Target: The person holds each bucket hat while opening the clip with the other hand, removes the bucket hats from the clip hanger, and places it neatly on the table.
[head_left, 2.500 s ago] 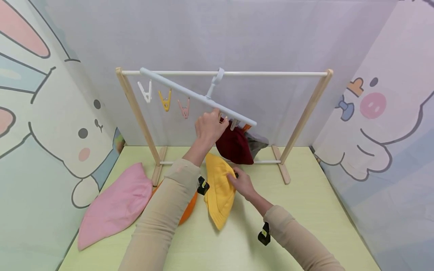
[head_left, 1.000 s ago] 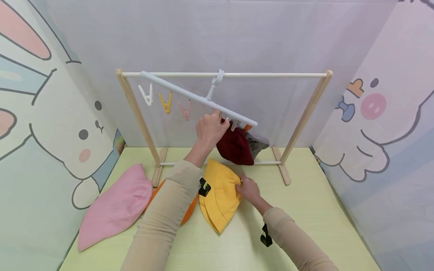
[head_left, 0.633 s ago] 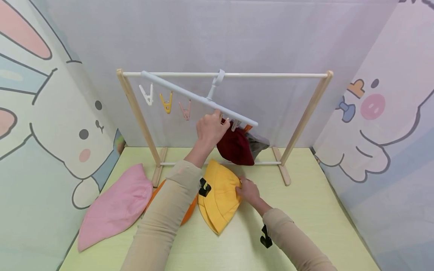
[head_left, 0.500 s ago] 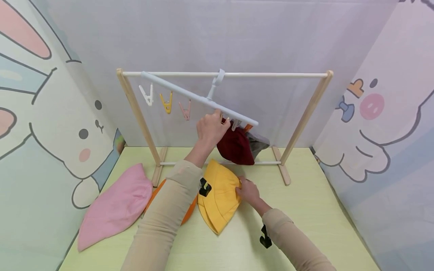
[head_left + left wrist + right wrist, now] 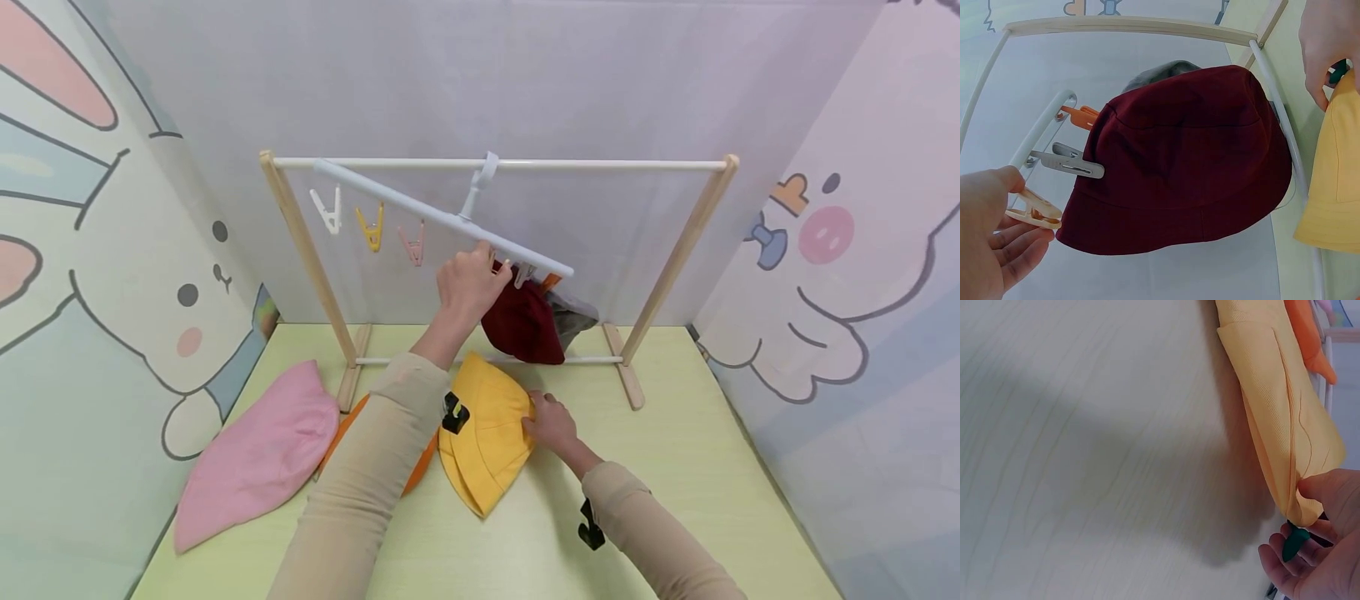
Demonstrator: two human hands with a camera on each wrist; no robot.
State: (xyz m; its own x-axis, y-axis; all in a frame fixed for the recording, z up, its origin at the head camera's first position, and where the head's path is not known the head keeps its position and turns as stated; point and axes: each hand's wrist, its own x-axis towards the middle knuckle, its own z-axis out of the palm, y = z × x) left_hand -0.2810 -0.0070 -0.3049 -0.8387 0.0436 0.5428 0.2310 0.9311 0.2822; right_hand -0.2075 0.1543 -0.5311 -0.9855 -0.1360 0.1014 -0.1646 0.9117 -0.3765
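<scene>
My left hand (image 5: 468, 287) pinches a cream clothespin (image 5: 1038, 210) at the hanger's lower right half, beside the dark red bucket hat (image 5: 1179, 162). A grey clip (image 5: 1069, 164) grips that hat's brim, and an orange clip (image 5: 1082, 117) sits farther along, near a grey hat (image 5: 573, 317) behind it. Below, my right hand (image 5: 553, 422) holds a yellow bucket hat (image 5: 483, 433) by its crown, fingers near a small dark green tab (image 5: 1295, 542). The light blue hanger (image 5: 405, 200) tilts down to the right; white (image 5: 327, 210), yellow (image 5: 371, 227) and pink (image 5: 412, 243) clothespins dangle from its left half.
The hanger hooks over the white top rail (image 5: 600, 164) of a wooden-sided rack (image 5: 686, 250). On the table (image 5: 675, 500) a pink hat (image 5: 262, 454) lies at the left. An orange hat (image 5: 423, 467) is partly hidden behind my left forearm.
My right hand has lowered the yellow hat slightly and turned it, so more of its side faces up. In the last half second almost nothing moves. The left hand stays at the clothespin.
</scene>
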